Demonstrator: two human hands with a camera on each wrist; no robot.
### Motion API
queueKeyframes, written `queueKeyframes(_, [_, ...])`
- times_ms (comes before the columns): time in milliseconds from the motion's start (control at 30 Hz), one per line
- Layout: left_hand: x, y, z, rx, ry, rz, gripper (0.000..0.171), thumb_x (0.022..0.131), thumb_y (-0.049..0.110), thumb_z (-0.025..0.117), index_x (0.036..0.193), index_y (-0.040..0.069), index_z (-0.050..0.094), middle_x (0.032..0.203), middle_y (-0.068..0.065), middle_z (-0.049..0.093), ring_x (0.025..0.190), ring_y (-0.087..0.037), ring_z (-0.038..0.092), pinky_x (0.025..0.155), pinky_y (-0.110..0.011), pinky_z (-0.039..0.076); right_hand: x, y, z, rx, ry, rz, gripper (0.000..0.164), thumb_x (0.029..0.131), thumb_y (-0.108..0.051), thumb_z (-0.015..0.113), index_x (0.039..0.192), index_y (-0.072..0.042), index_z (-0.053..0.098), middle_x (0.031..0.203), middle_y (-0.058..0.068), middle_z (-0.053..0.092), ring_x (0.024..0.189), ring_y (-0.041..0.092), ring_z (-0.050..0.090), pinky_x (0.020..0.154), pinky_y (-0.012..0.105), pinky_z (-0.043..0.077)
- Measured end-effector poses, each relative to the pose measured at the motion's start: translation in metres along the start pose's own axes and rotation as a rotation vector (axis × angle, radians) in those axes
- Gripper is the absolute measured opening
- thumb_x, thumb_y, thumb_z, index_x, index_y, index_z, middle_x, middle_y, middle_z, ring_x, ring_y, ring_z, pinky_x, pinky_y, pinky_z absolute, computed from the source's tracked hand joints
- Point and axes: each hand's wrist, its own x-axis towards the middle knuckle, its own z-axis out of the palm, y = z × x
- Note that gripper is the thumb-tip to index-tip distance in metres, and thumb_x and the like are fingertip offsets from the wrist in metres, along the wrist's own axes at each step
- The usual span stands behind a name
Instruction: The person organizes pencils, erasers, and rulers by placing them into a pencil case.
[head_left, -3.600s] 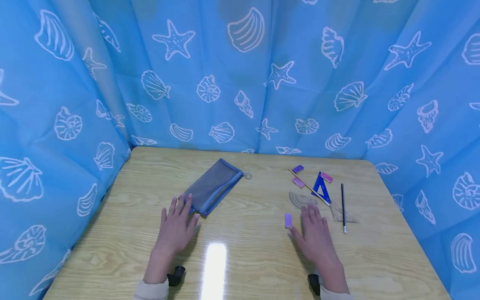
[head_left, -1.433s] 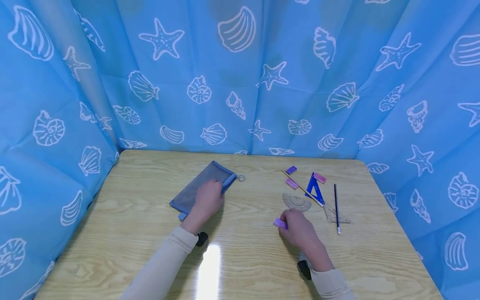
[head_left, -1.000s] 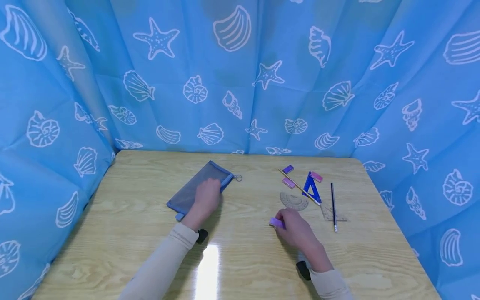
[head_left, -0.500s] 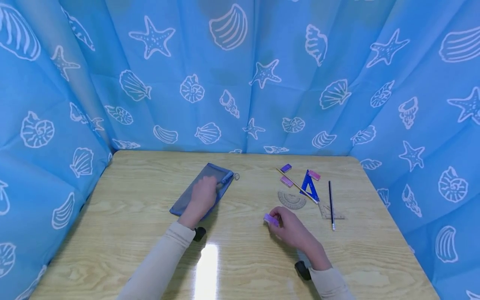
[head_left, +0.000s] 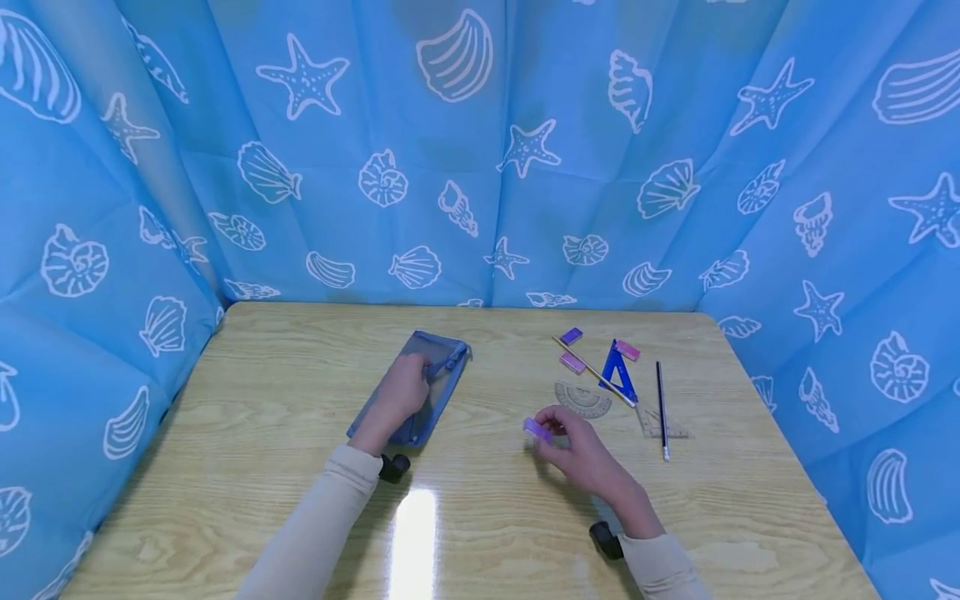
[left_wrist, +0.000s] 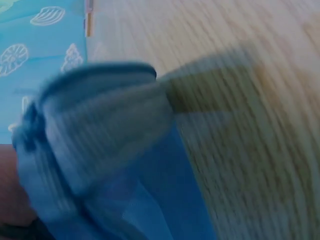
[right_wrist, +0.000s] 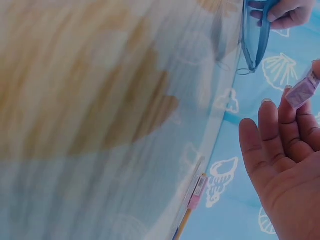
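Note:
My left hand (head_left: 403, 387) grips the open edge of a blue-grey zip pencil pouch (head_left: 444, 400) at the left middle of the table. The pouch's mouth is parted and its near side is lifted, and the hand covers part of it. In the left wrist view the pouch (left_wrist: 105, 132) fills much of the frame, blurred. My right hand (head_left: 581, 450) pinches a small purple eraser (head_left: 537, 430) between thumb and fingertips, to the right of the pouch. From the right wrist, the eraser (right_wrist: 301, 93) shows at the fingertips, with the other fingers half bent.
Beyond my right hand lie a clear protractor (head_left: 582, 402), a blue set square (head_left: 618, 377), a gold pencil (head_left: 595, 370), a black pencil (head_left: 662, 408) and a clear set square (head_left: 675, 429). Near them are a dark purple eraser (head_left: 572, 335) and two pink erasers (head_left: 573, 362). A shell-print curtain (head_left: 450, 208) surrounds the table.
Both hands lay flat earlier. The right has picked up the purple eraser and moved it left. The left has taken hold of the pouch, spread its mouth and tilted it toward me.

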Motion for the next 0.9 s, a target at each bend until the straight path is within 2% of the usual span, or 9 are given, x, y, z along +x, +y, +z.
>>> queueKeyframes(133, [0.001, -0.006, 0.001, -0.074, -0.002, -0.004, 0.028, 0.101, -0.004, 0.047, 0.12, -0.01, 0.067, 0.116, -0.028, 0.069, 0.102, -0.039, 0.069, 0.085, -0.049, 0.062, 0.002, 0.002, 0.0, -0.007, 0.017, -0.02, 0.022, 0.092, -0.001, 0.07, 0.112, -0.005, 0.064, 0.102, 0.003, 0.065, 0.095, 0.015, 0.06, 0.093, 0.045, 0.058])
queueKeyframes(300, [0.001, -0.012, 0.003, -0.146, 0.004, 0.034, 0.026, 0.102, -0.004, 0.047, 0.117, -0.013, 0.066, 0.112, -0.029, 0.069, 0.099, -0.04, 0.069, 0.083, -0.048, 0.062, 0.005, 0.003, 0.0, -0.013, 0.042, -0.058, 0.023, 0.091, 0.001, 0.07, 0.112, -0.006, 0.064, 0.101, 0.002, 0.066, 0.093, 0.014, 0.06, 0.09, 0.046, 0.059])
queueKeyframes(533, [0.001, -0.021, 0.007, -0.316, 0.0, 0.069, 0.026, 0.1, -0.007, 0.044, 0.111, -0.014, 0.066, 0.09, -0.021, 0.072, 0.08, -0.03, 0.071, 0.073, -0.038, 0.061, 0.005, 0.005, 0.001, -0.014, 0.047, -0.071, 0.024, 0.09, 0.002, 0.071, 0.111, -0.006, 0.065, 0.101, 0.001, 0.065, 0.092, 0.012, 0.06, 0.088, 0.048, 0.059])
queueKeyframes(767, [-0.001, -0.024, 0.009, -0.509, -0.016, 0.04, 0.023, 0.102, -0.007, 0.043, 0.099, -0.01, 0.065, 0.09, -0.021, 0.071, 0.082, -0.031, 0.073, 0.069, -0.025, 0.057, 0.008, 0.005, 0.004, -0.031, 0.047, -0.109, 0.024, 0.089, 0.002, 0.071, 0.111, -0.006, 0.065, 0.102, 0.001, 0.066, 0.092, 0.012, 0.06, 0.086, 0.043, 0.06])
queueKeyframes(900, [-0.003, -0.026, 0.009, -0.551, -0.023, 0.03, 0.023, 0.102, -0.008, 0.042, 0.106, -0.013, 0.065, 0.094, -0.024, 0.072, 0.084, -0.033, 0.073, 0.071, -0.025, 0.057, 0.008, 0.005, 0.006, -0.023, 0.048, -0.095, 0.024, 0.089, 0.002, 0.071, 0.111, -0.007, 0.065, 0.102, 0.001, 0.065, 0.092, 0.013, 0.06, 0.087, 0.045, 0.06])
